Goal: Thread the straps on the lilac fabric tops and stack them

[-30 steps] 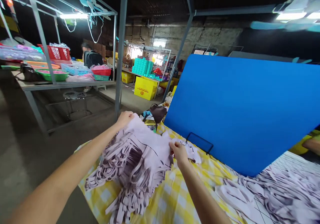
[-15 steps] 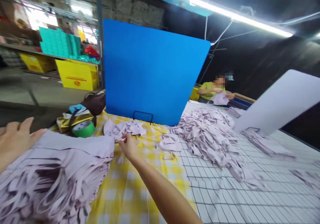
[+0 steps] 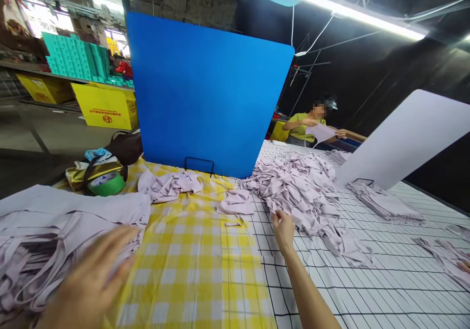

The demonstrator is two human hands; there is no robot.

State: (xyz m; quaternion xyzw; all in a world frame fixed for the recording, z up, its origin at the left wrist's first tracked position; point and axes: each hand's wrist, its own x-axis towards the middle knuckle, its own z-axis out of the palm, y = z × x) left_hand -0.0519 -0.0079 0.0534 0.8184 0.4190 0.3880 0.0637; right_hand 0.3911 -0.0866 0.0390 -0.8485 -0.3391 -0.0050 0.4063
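My left hand (image 3: 93,270), blurred by motion, hovers with fingers apart over the right edge of a stack of pale lilac fabric pieces (image 3: 77,204) at the left. My right hand (image 3: 283,223) has its fingers pinched on the near left edge of a loose heap of lilac fabric (image 3: 293,187). Two smaller crumpled pieces lie on the yellow checked cloth (image 3: 183,250): a larger one (image 3: 169,184) in front of the blue board and a small one (image 3: 237,202) left of the heap.
A blue board (image 3: 209,94) stands upright behind the cloth, and a white board (image 3: 407,138) leans at the right. Green tape (image 3: 107,184) lies at the left. A person (image 3: 304,126) holds fabric across the table. Another hand (image 3: 464,265) shows at the right edge.
My right hand has moved right, from the crumpled fabric before the blue board to the heap. My left hand has come down and right over the stack. The view has shifted slightly.
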